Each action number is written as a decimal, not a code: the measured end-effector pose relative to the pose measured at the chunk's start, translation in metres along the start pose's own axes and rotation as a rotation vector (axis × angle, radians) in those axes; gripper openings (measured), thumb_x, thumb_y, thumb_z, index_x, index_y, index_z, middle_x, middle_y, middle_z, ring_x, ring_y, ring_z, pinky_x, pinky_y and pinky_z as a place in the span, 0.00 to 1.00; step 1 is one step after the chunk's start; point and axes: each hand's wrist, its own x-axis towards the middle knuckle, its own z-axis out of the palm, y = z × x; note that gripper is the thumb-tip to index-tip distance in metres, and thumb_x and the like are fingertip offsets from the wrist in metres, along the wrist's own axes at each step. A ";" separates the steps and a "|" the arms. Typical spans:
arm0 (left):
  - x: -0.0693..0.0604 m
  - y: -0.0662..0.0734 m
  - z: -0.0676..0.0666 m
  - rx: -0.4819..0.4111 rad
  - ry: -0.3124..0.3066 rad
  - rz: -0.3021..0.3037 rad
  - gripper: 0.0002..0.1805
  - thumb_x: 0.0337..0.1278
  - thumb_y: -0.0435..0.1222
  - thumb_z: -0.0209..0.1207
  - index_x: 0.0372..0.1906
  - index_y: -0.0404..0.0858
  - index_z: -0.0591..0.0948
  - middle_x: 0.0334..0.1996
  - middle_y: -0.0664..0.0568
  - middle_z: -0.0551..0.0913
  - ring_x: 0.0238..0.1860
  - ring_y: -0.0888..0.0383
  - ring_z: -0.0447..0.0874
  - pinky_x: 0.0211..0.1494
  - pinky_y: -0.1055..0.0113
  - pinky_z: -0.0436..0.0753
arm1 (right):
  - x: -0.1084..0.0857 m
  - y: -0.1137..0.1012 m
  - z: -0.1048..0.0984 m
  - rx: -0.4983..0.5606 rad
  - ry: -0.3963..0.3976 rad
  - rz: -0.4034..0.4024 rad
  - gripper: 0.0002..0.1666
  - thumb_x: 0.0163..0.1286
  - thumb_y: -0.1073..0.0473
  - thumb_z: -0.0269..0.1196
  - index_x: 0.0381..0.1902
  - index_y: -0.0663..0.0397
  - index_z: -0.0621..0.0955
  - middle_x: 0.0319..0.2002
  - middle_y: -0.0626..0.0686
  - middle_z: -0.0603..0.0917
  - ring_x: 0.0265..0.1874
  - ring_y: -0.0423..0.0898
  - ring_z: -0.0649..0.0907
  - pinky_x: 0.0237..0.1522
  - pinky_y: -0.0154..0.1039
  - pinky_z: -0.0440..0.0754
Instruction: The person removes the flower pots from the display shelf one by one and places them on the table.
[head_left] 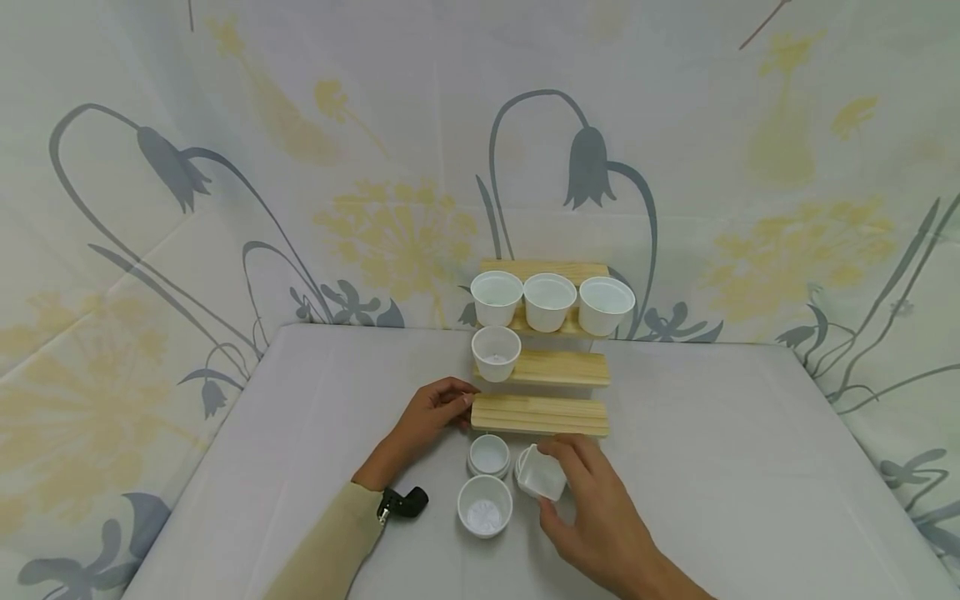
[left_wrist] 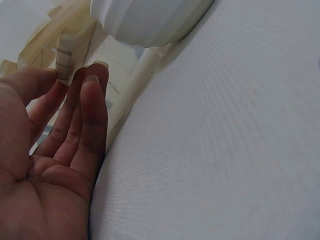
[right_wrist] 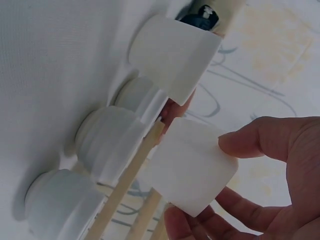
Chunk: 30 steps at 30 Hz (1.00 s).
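My right hand (head_left: pixel 600 517) pinches a small white pot (right_wrist: pixel 192 165) by its sides between thumb and fingers. The pot is tilted, above the tabletop and in front of a wooden tiered stand (head_left: pixel 540 415). At the left end of the stand's lowest board, my left hand (head_left: pixel 431 417) pinches the wood between thumb and fingertip, as the left wrist view shows. Its other fingers are bent beside the board. Near the right hand stand a white pot with an open top (head_left: pixel 484 507) and a ridged white pot (head_left: pixel 489 454), partly hidden in the right wrist view.
Three white pots, one of them a middle pot (head_left: pixel 550 302), line the stand's top board. Another white pot (head_left: pixel 496 353) sits at the left of the middle board (head_left: pixel 562 367). Floral cloth (head_left: pixel 405 233) hangs behind the white tabletop (head_left: pixel 720 467).
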 end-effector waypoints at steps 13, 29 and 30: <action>-0.001 -0.001 0.000 0.001 -0.003 0.002 0.14 0.79 0.33 0.60 0.59 0.30 0.82 0.45 0.38 0.89 0.39 0.55 0.88 0.41 0.63 0.89 | -0.004 -0.002 -0.002 -0.016 -0.099 -0.046 0.40 0.40 0.67 0.79 0.57 0.53 0.81 0.54 0.45 0.81 0.54 0.43 0.81 0.54 0.43 0.85; 0.001 -0.002 -0.001 -0.002 -0.005 0.001 0.14 0.79 0.34 0.60 0.59 0.30 0.83 0.44 0.39 0.89 0.39 0.55 0.88 0.41 0.63 0.89 | -0.008 0.001 0.005 0.002 -0.164 -0.070 0.42 0.40 0.73 0.76 0.58 0.56 0.80 0.53 0.45 0.82 0.51 0.43 0.80 0.53 0.42 0.84; 0.001 -0.001 -0.001 -0.003 -0.006 0.001 0.14 0.79 0.34 0.60 0.59 0.30 0.83 0.44 0.39 0.89 0.39 0.55 0.88 0.42 0.63 0.89 | -0.008 0.001 0.006 -0.002 -0.161 -0.078 0.42 0.40 0.73 0.76 0.58 0.56 0.79 0.54 0.45 0.82 0.51 0.43 0.80 0.53 0.42 0.84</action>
